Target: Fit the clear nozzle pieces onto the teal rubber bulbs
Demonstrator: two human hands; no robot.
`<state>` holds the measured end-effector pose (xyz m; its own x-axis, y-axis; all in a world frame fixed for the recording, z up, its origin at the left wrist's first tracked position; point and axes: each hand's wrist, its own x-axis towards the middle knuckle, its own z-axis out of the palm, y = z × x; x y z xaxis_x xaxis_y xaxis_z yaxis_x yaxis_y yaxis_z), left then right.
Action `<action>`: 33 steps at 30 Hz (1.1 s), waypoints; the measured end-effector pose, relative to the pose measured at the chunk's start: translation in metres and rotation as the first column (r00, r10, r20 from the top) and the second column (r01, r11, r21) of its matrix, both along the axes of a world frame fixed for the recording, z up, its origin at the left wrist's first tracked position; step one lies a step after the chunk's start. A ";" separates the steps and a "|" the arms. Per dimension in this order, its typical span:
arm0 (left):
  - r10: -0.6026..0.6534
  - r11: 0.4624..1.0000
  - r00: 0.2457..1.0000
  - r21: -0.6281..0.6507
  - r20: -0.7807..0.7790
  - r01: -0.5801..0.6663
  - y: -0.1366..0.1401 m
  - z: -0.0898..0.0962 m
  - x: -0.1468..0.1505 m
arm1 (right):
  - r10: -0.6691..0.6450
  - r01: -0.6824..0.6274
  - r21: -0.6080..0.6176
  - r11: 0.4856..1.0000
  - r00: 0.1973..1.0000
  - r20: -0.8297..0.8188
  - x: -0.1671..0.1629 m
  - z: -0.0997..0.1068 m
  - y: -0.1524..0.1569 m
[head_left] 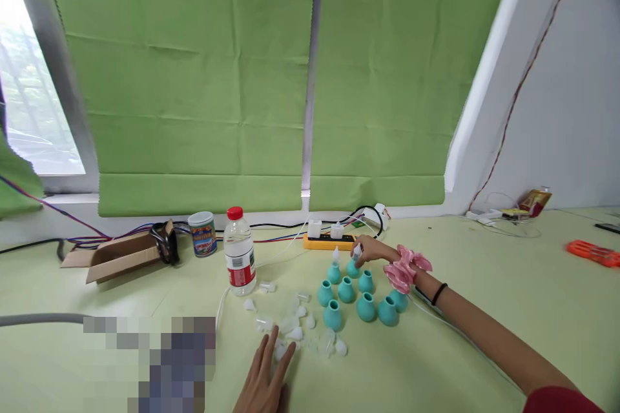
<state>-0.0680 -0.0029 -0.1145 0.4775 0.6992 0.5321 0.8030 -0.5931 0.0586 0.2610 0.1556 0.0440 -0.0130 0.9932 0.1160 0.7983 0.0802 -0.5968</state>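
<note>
My right hand [372,250], with a pink scrunchie [404,269] on its wrist, reaches to the back of a group of teal bulb-shaped pieces [366,307]. Its fingers pinch a small white nozzle [357,250] at the mouth of one teal bulb [352,268]. Beside that, another teal bulb [334,273] has a white nozzle [336,254] standing in its top. The other bulbs show open necks. My left hand [265,371] lies low at the front with fingers spread. Its fingertips are by loose white pieces [294,333] and clear plastic caps [265,323] scattered on the table.
A red-capped bottle [240,255] stands left of the loose pieces. Behind are a tin can [202,234], an open cardboard box [126,255] and a yellow power strip [329,242] with plugs and cables. An orange object [593,252] lies at far right on the table [484,310].
</note>
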 end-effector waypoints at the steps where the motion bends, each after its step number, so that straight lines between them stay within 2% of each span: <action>1: 0.003 1.000 1.000 -0.004 -0.002 -0.003 0.002 -0.001 -0.002 | 0.030 -0.030 -0.048 0.998 1.000 0.002 0.002 0.001 0.002; 5: -0.042 0.999 0.999 0.000 -0.010 0.042 0.002 0.015 -0.001 | 0.143 -0.136 -0.192 0.972 0.989 0.022 0.005 -0.004 0.011; 8: 0.040 0.999 0.998 0.024 0.054 -0.041 -0.007 0.040 0.012 | 0.200 -0.180 -0.236 0.955 0.978 0.064 0.007 -0.011 0.018; 13: 0.087 0.994 0.996 -0.072 0.032 -0.085 -0.014 0.071 0.032 | 0.301 -0.257 -0.300 0.919 0.947 0.111 0.012 -0.015 0.023; 17: 0.151 0.979 0.988 -0.146 0.024 -0.146 -0.009 0.075 0.037 | 0.305 -0.270 -0.267 0.925 0.947 0.099 0.015 -0.017 0.020; 23: 0.205 0.960 0.979 -0.199 0.009 -0.199 -0.004 0.078 0.043 | 0.191 -0.175 -0.164 0.971 0.978 0.088 0.011 -0.030 0.011; 29: 0.326 0.940 0.941 -0.138 0.093 -0.312 0.006 0.090 0.050 | 0.164 -0.141 -0.159 0.977 0.976 0.146 0.012 -0.020 0.005; 33: 0.435 0.893 0.888 -0.200 0.152 -0.403 0.020 0.090 0.052 | 0.103 -0.093 -0.067 0.993 0.982 0.156 0.008 -0.018 -0.001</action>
<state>-0.0158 0.0170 -0.0240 0.0234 0.8941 0.4473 0.9389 -0.1733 0.2974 0.2690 0.1542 0.0261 -0.1239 0.9912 0.0455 0.8732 0.1307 -0.4695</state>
